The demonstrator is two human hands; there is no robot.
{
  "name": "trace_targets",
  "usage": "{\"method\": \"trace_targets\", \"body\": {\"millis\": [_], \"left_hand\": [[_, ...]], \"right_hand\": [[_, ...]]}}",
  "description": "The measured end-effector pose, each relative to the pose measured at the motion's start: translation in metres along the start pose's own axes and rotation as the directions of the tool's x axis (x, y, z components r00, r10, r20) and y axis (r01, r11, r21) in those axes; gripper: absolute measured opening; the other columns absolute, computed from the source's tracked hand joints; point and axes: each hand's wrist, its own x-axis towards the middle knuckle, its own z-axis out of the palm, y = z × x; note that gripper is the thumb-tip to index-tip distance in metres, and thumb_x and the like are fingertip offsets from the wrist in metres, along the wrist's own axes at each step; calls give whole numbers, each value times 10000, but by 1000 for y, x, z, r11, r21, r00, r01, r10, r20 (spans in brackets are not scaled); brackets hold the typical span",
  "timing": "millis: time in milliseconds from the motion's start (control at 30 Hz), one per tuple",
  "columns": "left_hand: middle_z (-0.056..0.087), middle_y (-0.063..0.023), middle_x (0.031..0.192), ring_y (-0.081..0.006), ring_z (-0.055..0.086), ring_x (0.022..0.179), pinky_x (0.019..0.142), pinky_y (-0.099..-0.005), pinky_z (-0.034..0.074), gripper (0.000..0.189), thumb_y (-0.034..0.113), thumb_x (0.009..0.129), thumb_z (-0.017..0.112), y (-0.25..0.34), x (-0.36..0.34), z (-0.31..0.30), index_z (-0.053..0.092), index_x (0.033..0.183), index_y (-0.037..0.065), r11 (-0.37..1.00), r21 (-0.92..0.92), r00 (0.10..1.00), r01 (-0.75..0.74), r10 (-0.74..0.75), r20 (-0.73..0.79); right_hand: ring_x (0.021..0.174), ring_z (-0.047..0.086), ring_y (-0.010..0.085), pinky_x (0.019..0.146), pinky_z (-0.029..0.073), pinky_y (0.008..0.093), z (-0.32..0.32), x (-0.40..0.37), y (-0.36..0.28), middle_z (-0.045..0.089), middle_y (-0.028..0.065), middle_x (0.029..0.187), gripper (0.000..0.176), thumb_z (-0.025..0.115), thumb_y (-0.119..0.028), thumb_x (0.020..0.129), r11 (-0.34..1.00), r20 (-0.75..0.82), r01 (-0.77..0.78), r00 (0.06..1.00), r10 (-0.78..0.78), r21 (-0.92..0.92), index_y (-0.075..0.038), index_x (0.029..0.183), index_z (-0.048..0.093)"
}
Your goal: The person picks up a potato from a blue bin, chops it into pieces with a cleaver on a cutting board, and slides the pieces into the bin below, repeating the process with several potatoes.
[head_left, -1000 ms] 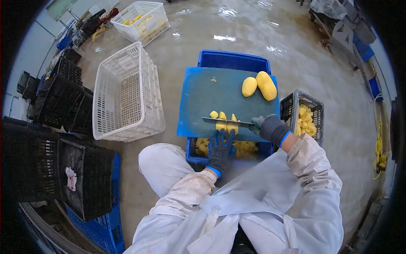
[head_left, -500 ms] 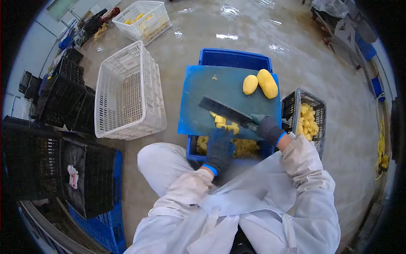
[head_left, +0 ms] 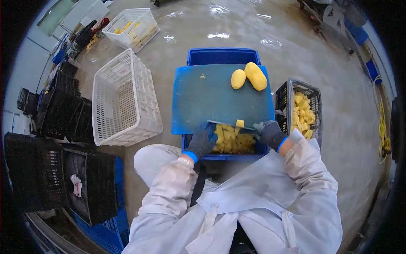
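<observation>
My right hand [head_left: 270, 134], in a grey glove, is closed round the handle of a knife [head_left: 226, 123] at the front edge of the blue cutting board [head_left: 190, 97]. Gloved too, my left hand [head_left: 201, 142] is at the blade's other end, at the board's front left; its hold on the blade is unclear. One small yellow piece [head_left: 240, 123] sits by the blade. Below the edge, cut yellow pieces [head_left: 228, 142] fill part of a blue bin [head_left: 211, 157]. Two whole peeled potatoes [head_left: 238, 79] [head_left: 256, 76] lie at the board's back right.
A black crate [head_left: 319, 101] of cut pieces stands right of the board. On the left is a white crate [head_left: 146, 97], with another white crate [head_left: 146, 36] holding yellow pieces farther back. Black crates [head_left: 91, 182] stand at the far left.
The knife has moved from the middle of the board to its front edge, and the cut pieces are off the board. My left hand has shifted left. The view has shifted slightly.
</observation>
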Motion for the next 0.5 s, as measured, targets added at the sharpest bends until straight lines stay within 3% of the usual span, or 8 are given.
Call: {"method": "trace_targets", "body": {"millis": [67, 100, 200, 233, 300, 400, 433, 500], "left_hand": [[560, -207, 1145, -391, 511, 1077, 945, -462, 399, 350, 233, 821, 558, -2, -14, -20, 591, 1112, 42, 999, -2, 987, 49, -48, 154], [579, -207, 1110, -388, 535, 1045, 929, -458, 413, 324, 230, 820, 561, -2, -19, -32, 610, 1082, 44, 997, 0, 970, 72, -70, 234], [607, -200, 1059, -385, 565, 993, 896, -435, 443, 260, 210, 839, 561, 14, 2, -73, 639, 1029, 51, 935, -224, 956, 276, -242, 166], [614, -182, 1057, -381, 568, 964, 888, -416, 450, 241, 189, 873, 540, 41, 16, -74, 631, 1048, 49, 839, -438, 946, 323, -264, 190], [625, -176, 1032, -368, 586, 923, 878, -422, 451, 256, 212, 893, 528, 68, 27, -44, 628, 1056, 42, 877, -450, 956, 168, -35, 290], [631, -182, 1014, -361, 596, 896, 861, -439, 447, 300, 250, 885, 551, 58, 34, 32, 612, 1090, 39, 868, -407, 899, -286, 390, 199], [633, -185, 1005, -359, 596, 896, 857, -441, 447, 313, 262, 878, 563, 51, 36, 32, 610, 1092, 38, 941, -302, 869, -152, 273, 412], [637, -190, 986, -356, 597, 898, 849, -444, 447, 342, 287, 863, 585, 29, 44, 21, 606, 1095, 37, 998, -1, 684, 62, -42, 728]], "right_hand": [[733, 657, 302, 616, 496, 452, -14, -12, -8, 644, 117, 760, 147, 542, -245, 828, 999, 167, 29, 986, -23, -36, -150, 926, 599], [723, 656, 293, 613, 493, 452, -9, -20, -4, 643, 108, 736, 141, 526, -247, 836, 998, 130, 68, 989, -66, -8, -145, 882, 613], [663, 619, 281, 598, 468, 436, -1, -33, -4, 604, 77, 690, 153, 590, -303, 775, 981, 107, 176, 980, -167, -80, -151, 791, 597], [670, 625, 275, 607, 472, 432, -1, -35, -5, 613, 79, 694, 133, 564, -278, 797, 972, 105, 221, 972, -212, -85, -152, 799, 606], [684, 637, 263, 625, 478, 423, -3, -33, -7, 629, 84, 702, 138, 511, -227, 840, 947, 89, 305, 951, -297, -101, -153, 814, 623], [664, 626, 257, 639, 474, 404, -15, -39, 0, 622, 73, 687, 106, 517, -191, 812, 929, -74, 362, 927, -367, -72, -159, 802, 618], [662, 623, 259, 640, 473, 401, -21, -44, 5, 619, 71, 683, 81, 541, -187, 785, 939, -175, 343, 923, -342, -27, -159, 798, 616], [658, 617, 263, 640, 470, 396, -37, -60, 20, 612, 66, 674, 66, 589, -178, 730, 945, -365, 319, 889, -275, 65, -158, 789, 612]]}}
